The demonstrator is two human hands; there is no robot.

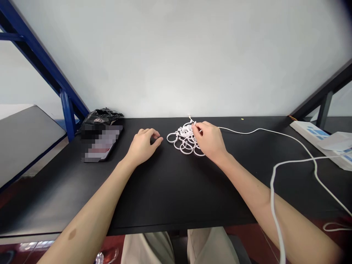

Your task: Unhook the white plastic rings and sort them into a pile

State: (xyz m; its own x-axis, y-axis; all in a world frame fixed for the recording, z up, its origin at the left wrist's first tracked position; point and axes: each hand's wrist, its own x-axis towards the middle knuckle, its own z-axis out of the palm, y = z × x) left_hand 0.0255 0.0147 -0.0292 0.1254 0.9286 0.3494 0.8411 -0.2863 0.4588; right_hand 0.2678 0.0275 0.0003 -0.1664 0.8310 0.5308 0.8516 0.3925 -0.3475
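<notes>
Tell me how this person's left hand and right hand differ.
The right hand has its thumb and finger pinched together at the white loops; the left hand has a gap between thumb and fingers, holds nothing and is apart from the loops. The left hand is nearer the crumpled black bag; the right, the long white cord. Both are bare and over the black table.

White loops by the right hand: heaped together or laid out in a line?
Heaped together: the white loops overlap in a cluster on the black table, the right hand at their right edge.
</notes>
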